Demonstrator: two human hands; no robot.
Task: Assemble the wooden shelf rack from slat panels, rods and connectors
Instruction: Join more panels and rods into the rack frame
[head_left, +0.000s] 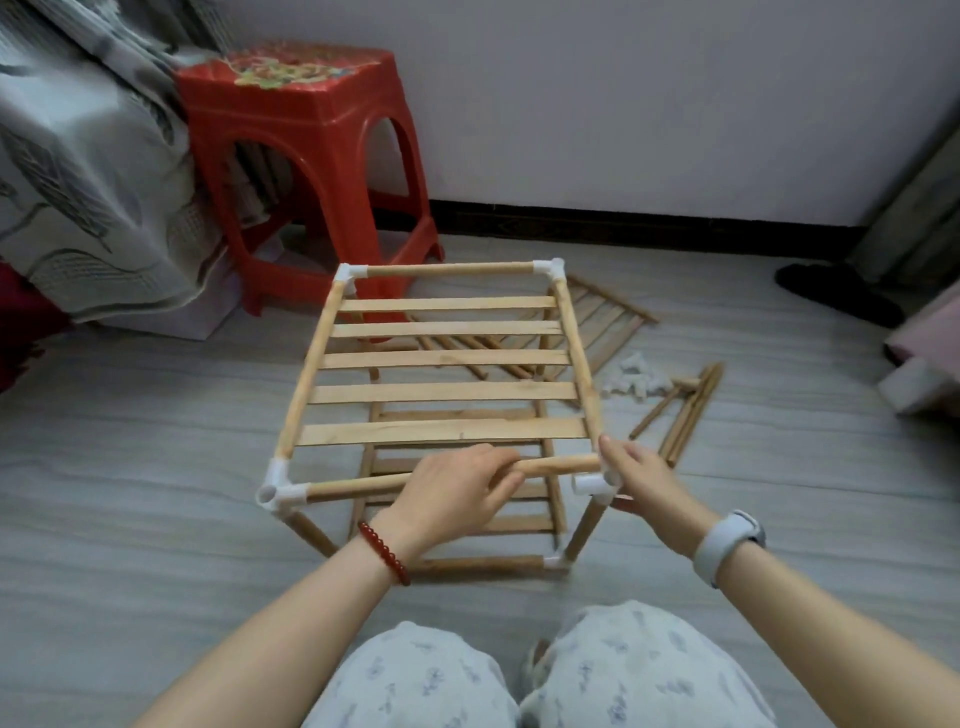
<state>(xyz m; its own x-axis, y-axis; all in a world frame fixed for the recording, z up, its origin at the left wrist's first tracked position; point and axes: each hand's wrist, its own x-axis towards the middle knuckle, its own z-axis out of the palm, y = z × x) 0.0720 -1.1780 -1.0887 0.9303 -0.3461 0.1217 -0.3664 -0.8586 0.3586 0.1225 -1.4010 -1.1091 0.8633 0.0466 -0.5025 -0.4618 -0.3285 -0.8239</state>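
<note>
Rod (550, 464), light and stiff, sits gripped in left hand (452, 493) fingers; right hand (644, 480) pinches connector (597, 486) at three o'clock.

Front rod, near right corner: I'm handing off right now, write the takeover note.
Left hand grips the front rod; its right end sits above the near right connector, not in it.
Right hand holds that connector.
Done: lower slat panel, uprights, top slat panel, three other top corners.
Left: seat the rod. Spare connectors, loose rods and another slat panel lie on the floor.
</note>
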